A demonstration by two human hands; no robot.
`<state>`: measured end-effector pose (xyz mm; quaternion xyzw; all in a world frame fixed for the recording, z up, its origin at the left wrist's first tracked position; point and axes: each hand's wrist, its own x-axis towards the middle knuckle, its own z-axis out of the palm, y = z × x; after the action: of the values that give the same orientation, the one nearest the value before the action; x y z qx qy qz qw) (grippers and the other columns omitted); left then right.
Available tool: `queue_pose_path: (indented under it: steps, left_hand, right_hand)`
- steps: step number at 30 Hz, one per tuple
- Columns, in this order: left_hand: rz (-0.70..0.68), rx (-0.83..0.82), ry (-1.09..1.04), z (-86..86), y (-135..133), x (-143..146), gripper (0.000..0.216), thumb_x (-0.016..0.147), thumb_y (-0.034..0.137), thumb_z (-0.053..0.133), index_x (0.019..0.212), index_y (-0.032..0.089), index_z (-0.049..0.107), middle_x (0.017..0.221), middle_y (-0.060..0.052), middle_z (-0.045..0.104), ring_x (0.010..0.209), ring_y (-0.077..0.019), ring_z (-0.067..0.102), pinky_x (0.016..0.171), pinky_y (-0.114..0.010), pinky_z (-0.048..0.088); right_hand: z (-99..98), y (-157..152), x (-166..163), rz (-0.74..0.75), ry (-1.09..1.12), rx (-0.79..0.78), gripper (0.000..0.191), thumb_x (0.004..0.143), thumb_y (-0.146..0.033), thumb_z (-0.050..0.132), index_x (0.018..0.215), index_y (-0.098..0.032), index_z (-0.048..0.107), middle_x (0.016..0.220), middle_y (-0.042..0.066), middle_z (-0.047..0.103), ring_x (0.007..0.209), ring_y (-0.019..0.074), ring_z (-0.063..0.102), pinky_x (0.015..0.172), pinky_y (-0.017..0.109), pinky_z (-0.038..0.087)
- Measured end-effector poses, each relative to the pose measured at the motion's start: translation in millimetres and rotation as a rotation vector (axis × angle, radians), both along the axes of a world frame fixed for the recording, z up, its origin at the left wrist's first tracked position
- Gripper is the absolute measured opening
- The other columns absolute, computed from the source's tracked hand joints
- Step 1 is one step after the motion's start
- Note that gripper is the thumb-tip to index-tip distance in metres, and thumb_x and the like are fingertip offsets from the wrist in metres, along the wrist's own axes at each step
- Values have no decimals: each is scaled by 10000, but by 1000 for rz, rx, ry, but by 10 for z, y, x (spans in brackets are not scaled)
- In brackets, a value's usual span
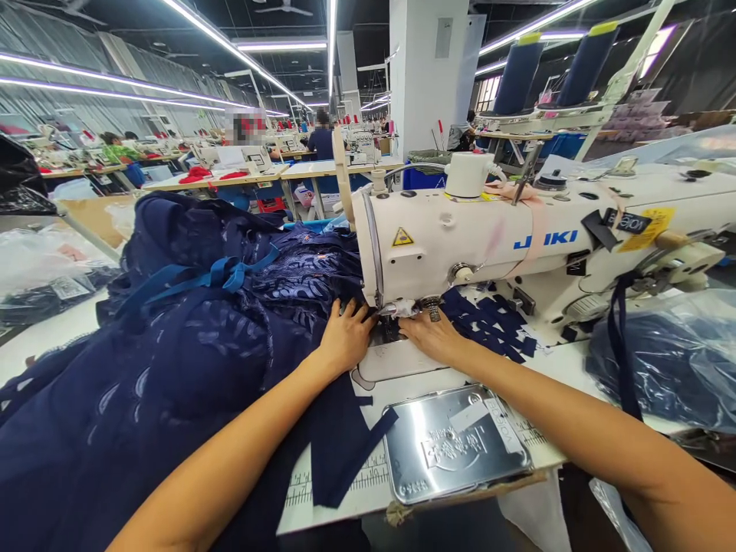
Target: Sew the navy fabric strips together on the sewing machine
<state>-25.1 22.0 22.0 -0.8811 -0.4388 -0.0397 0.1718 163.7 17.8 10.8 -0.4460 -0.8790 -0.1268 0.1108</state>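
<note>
My left hand [346,337] is at the left of the sewing machine [460,230], fingers bent and closed on the edge of a navy garment [189,345]. The garment, with patterned openwork panels, is heaped left of the machine and hangs off the table's front. A blue strip [233,274] tied in a knot lies across it. My right hand [434,337] reaches under the machine head, fingers drawn together beside the presser foot [391,328]. Its fingertips are partly hidden, so what they pinch cannot be made out.
Small navy fabric pieces [488,322] lie under the machine arm. A shiny metal tin lid [457,445] rests on the table's front edge, over a printed ruler. A plastic-wrapped navy bundle [672,368] sits at right. Thread cones [517,77] stand above; people work at tables behind.
</note>
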Motion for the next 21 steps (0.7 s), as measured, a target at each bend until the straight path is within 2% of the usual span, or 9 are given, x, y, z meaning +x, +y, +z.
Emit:
queue_pose_path:
  steps: [7, 21]
  left_hand:
    - [-10, 3, -43, -7, 47, 16, 327, 775, 131, 442, 1050, 177, 612, 1070, -126, 590, 1074, -334, 464, 931, -571, 297]
    - [17, -38, -39, 5, 171, 77, 265, 791, 135, 434, 963, 137, 636, 943, -150, 617, 1043, -331, 489, 871, -513, 345]
  right_hand:
    - [1, -8, -74, -81, -34, -54, 236, 883, -190, 427, 846, -156, 658, 742, 90, 648, 751, 231, 585, 620, 289, 387]
    - [-65, -4, -106, -108, -34, 0, 261, 885, -168, 404, 890, -148, 664, 720, 119, 632, 766, 235, 577, 638, 289, 379]
